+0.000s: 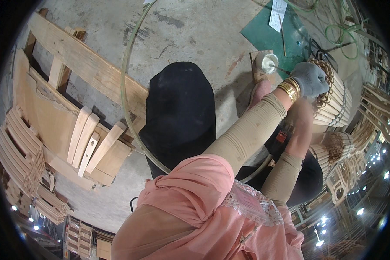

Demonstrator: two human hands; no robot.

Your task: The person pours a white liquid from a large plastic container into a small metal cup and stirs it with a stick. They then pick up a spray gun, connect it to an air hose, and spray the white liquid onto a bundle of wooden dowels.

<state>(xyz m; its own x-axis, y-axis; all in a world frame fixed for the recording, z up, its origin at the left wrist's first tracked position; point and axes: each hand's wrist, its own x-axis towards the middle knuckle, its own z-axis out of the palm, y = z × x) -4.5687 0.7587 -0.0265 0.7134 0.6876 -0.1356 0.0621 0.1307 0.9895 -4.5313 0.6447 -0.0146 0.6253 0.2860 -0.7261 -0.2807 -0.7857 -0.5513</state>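
My left hand (309, 81), in a grey glove with gold bangles at the wrist, is stretched out to the far right with its fingers curled in. Against it lies the end face of a bundle of pale wooden rods (335, 104); what the fingers hold is hidden. My right hand (302, 113) is beside and below the left one, smeared by motion, its fingers out of sight. A white-filled cup (268, 63) stands just left of the glove. From the cup a thin dark stick (281, 69) slants toward the glove.
Beyond the cup lies a green sheet (264, 32) with a paper slip (277, 15). A second rod bundle (339, 146) stands nearer on the right. A clear hose (124, 73) curves across the floor by my left knee. Left is a wooden pallet (89, 63) with curved wooden pieces (83, 134).
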